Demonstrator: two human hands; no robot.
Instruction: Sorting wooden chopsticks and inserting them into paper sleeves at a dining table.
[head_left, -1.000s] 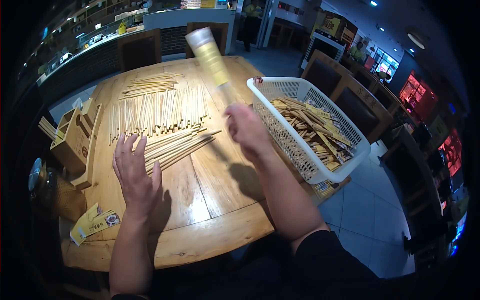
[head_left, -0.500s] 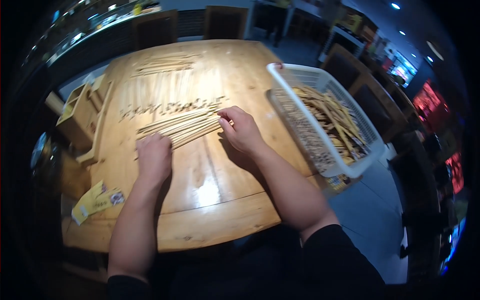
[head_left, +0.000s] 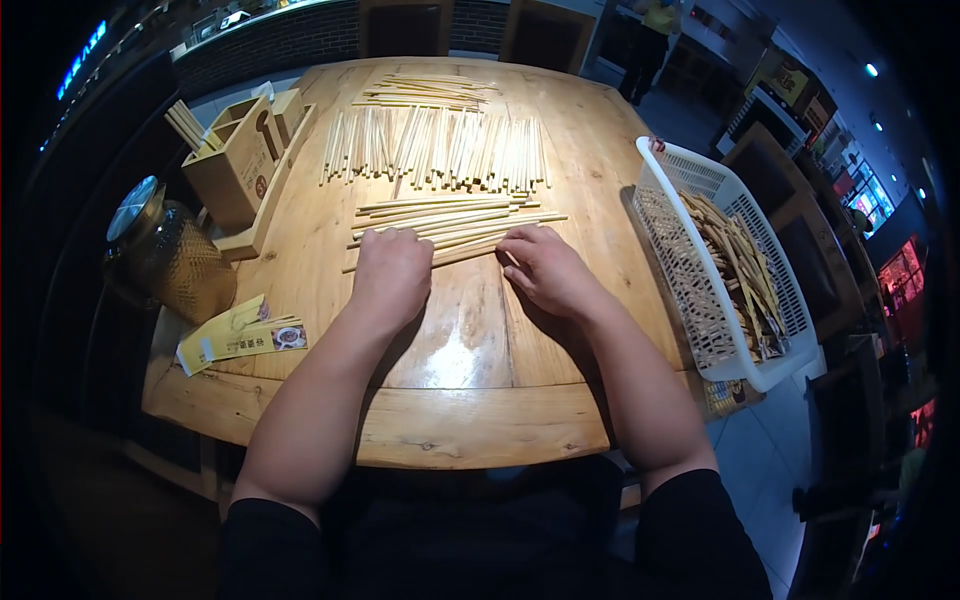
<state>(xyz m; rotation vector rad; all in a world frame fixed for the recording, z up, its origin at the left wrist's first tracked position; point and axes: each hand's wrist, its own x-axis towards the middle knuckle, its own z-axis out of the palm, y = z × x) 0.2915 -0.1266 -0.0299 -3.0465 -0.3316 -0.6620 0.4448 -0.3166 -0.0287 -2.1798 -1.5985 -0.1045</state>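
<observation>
Several light wooden chopsticks (head_left: 470, 224) lie slightly fanned out, side to side, on the wooden table (head_left: 480, 425). Over their left ends my left hand (head_left: 393, 268) is closed, knuckles up, its fingertips mostly hidden beneath it. My right hand (head_left: 550, 268) is closed at the right part of the nearest chopsticks, thumb and fingers curled at them. Just beyond lies a wide row of chopsticks (head_left: 430, 150) pointing away from me. A further loose pile of chopsticks (head_left: 425, 93) lies crosswise at the far side.
At right stands a white plastic basket (head_left: 702, 250) holding many long, thin brownish pieces (head_left: 738, 265). On the left are a wooden caddy (head_left: 225, 185) with chopsticks, a patterned glass jug (head_left: 175, 260) and yellow paper packets (head_left: 240, 335). A person (head_left: 655, 45) stands in the background.
My view has turned, so the table appears further right and higher. My right hand has come down from the chopsticks' far right ends to their near side. My left hand stays at the left ends.
</observation>
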